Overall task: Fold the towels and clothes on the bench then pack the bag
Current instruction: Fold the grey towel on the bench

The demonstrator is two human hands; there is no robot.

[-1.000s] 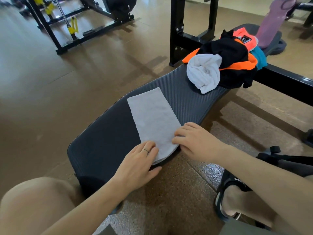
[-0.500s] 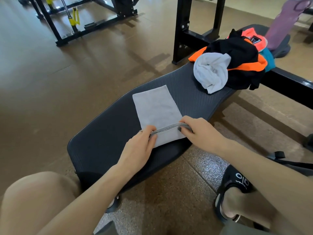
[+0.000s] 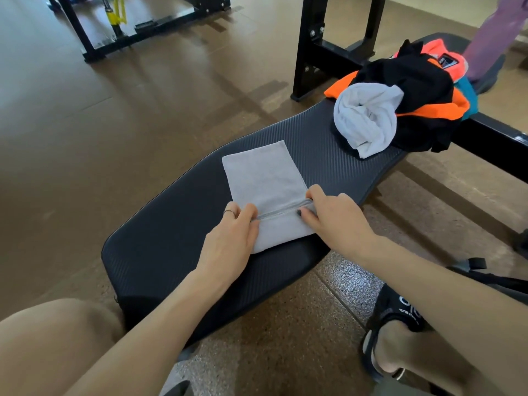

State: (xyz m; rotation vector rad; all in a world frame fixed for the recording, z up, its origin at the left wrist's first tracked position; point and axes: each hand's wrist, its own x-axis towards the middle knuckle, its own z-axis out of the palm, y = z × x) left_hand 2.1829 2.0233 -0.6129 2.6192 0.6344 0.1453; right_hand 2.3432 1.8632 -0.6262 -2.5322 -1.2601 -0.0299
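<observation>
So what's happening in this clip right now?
A person is folding a grey towel on a black gym bench. The left hand and right hand each pinch the towel's near hem, lifted over the flat part. A crumpled white towel and a pile of black and orange clothes wait unfolded farther along the bench.

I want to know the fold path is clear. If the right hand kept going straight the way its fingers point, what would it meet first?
The right hand points left along the gray towel's hem, so it would likely meet the left hand first, pinching the same hem.
</observation>
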